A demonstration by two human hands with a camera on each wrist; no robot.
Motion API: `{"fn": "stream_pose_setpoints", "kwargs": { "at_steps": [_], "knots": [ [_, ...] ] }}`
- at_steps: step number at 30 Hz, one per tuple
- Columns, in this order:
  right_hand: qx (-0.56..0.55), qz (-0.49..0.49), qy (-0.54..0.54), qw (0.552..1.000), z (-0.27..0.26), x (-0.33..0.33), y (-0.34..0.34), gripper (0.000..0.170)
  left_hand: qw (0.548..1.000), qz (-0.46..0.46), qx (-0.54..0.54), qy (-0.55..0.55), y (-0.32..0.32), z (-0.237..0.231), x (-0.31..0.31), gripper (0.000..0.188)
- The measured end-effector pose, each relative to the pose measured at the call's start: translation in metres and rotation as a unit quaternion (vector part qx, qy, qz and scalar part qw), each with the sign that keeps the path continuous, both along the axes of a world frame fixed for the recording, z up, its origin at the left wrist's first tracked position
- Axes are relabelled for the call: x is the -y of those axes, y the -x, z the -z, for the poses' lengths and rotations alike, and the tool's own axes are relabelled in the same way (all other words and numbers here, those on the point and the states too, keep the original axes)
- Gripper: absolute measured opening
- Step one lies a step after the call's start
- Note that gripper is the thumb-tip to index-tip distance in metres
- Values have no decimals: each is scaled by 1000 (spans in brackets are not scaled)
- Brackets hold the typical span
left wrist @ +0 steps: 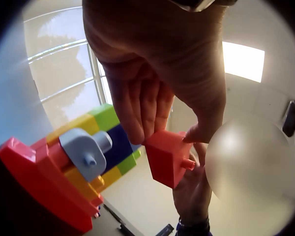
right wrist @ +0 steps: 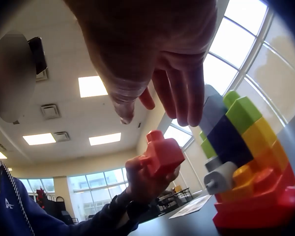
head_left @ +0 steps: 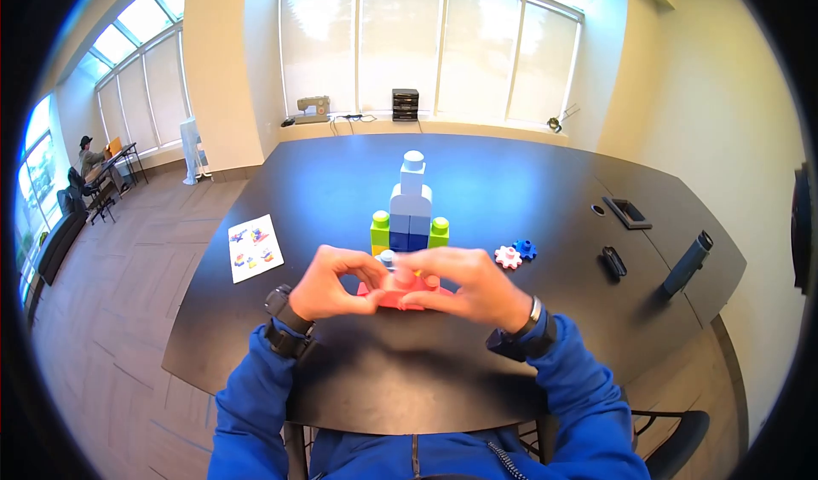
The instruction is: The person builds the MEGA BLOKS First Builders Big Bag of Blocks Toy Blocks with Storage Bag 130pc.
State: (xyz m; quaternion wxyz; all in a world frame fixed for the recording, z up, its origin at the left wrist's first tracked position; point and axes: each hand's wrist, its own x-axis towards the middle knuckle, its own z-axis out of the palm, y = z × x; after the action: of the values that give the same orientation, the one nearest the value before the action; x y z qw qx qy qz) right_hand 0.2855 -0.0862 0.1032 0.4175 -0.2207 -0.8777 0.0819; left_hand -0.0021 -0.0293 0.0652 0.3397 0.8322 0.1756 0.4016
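Note:
My left hand (head_left: 332, 282) pinches a small red toy building block (right wrist: 166, 156) between thumb and fingers, above the front of a block build. Pegs stick out from the block's top and side. My right hand (head_left: 477, 288) hovers beside it, fingers extended and apart from the block in the right wrist view. Behind both hands stands the build: a wide red base (right wrist: 253, 211), orange and yellow blocks, green blocks (head_left: 439, 231) at the sides, dark blue blocks (right wrist: 229, 141) in the middle and a pale blue column (head_left: 412, 178) on top. A grey-blue pegged piece (left wrist: 86, 153) juts from its front.
A printed sheet (head_left: 255, 248) with block pictures lies left on the black table (head_left: 341, 169). Pink-white and blue gear pieces (head_left: 509, 258) lie right of the build. Farther right are a dark bottle (head_left: 687, 264) and a small black object (head_left: 613, 263). A person sits far left.

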Motion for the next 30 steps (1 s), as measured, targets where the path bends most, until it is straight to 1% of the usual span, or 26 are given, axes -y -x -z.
{"fn": "stream_pose_setpoints", "kwargs": {
  "at_steps": [1,3,5,6,7,9,10,12,13,14,15,16,17,19,20,22,23,25,30],
  "knots": [
    [28,-8,-30,999,4,-4,4,26,1000,12,-4,-6,-4,0,5,18],
    [36,7,-33,999,5,-4,2,24,1000,2,-21,-8,-6,1,7,19],
    [24,51,53,997,-3,-4,-6,24,998,-44,34,-10,-10,9,1,22],
    [15,79,9,997,-1,-10,-10,23,996,-82,28,-8,-5,14,-5,23],
    [16,78,12,997,2,-19,-15,23,989,-145,29,-8,-4,18,-8,25],
    [9,131,-17,991,10,-35,-24,22,970,-230,-75,-23,8,19,-18,46],
    [4,134,7,991,14,-40,-27,20,970,-230,-76,-24,12,24,-23,46],
    [19,130,22,991,19,-45,-27,18,970,-215,-103,-51,14,39,-35,74],
    [36,126,38,991,22,-46,-27,16,970,-214,-103,-52,16,50,-42,74],
    [35,126,38,991,25,-47,-24,16,969,-200,-141,-41,18,58,-47,85],
    [25,107,16,994,28,-49,-20,15,966,-186,-179,-30,20,67,-52,95],
    [16,87,-6,996,30,-49,-17,13,971,-164,-174,-25,20,69,-53,90],
    [15,86,-4,996,32,-48,-15,13,970,-165,-175,-23,19,73,-54,90],
    [40,97,19,994,35,-46,-13,12,978,-109,-173,-33,18,79,-57,77],
    [41,97,19,994,38,-46,-14,12,978,-109,-173,-32,18,81,-58,77],
    [74,114,-45,990,41,-49,-15,11,961,-113,-245,-51,18,83,-60,64],
    [75,113,-45,990,42,-49,-15,11,962,-114,-244,-51,18,83,-60,64],
    [71,117,-54,989,42,-48,-13,10,969,-107,-224,-12,17,86,-63,69],
    [69,115,-47,990,42,-46,-12,10,970,-115,-216,2,17,89,-65,73]
  ]
}}
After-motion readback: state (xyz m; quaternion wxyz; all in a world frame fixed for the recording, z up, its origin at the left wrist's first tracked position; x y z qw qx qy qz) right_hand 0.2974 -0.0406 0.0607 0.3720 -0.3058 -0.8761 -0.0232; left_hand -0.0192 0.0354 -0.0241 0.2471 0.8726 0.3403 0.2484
